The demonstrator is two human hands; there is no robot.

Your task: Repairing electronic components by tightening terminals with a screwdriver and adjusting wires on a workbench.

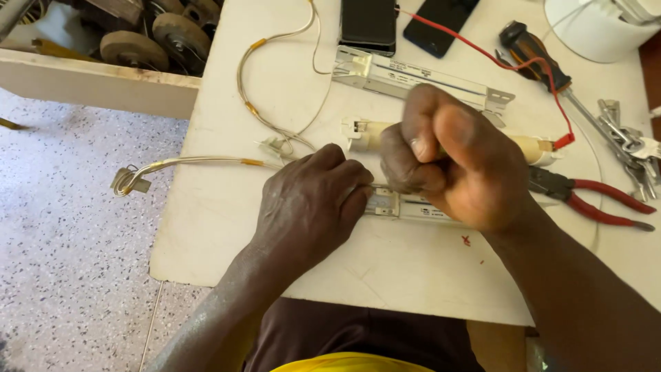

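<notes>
My left hand [311, 203] lies knuckles up on the white board [227, 207], its fingers closed on the left end of a flat metal housing [413, 205]. My right hand [458, 162] is a closed fist just above the housing's middle, gripping something thin that the fingers hide almost wholly. Behind my fist lies a cream tube [368, 133] with a metal end fitting. A second metal housing [413, 76] sits farther back.
Pale sheathed wires [200, 161] trail off the board's left edge over a speckled floor. Red-handled pliers [599, 200], a screwdriver [533, 52], a red wire [482, 48] and keys [637, 148] lie right. Two dark phones [368, 24] sit at the back.
</notes>
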